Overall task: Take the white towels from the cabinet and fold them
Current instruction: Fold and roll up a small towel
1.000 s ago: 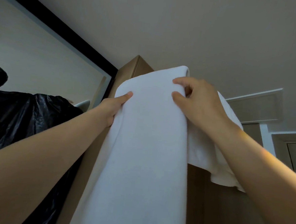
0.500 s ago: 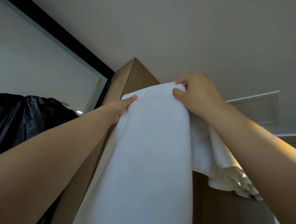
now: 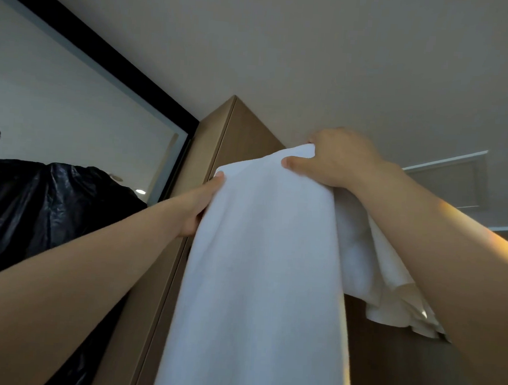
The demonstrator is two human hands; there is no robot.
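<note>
A white towel [image 3: 259,277] hangs down in front of me, held up high near the top of a tall brown cabinet [image 3: 239,131]. My left hand [image 3: 199,206] grips its upper left edge, thumb on the front. My right hand [image 3: 336,159] pinches the upper right corner, thumb in front and fingers behind. A second fold of the towel droops behind and below my right forearm. The towel's lower end runs out of the view.
A black shiny bag or garment [image 3: 40,216] hangs at the left, below a black-framed panel [image 3: 107,43]. The ceiling [image 3: 317,46] is close above the cabinet. A white-trimmed hatch [image 3: 452,179] sits at the far right.
My right hand has risen and moved right with the towel's corner, and the left hand has stayed on its edge. The view has tilted further up, so the towel's top edge now slopes.
</note>
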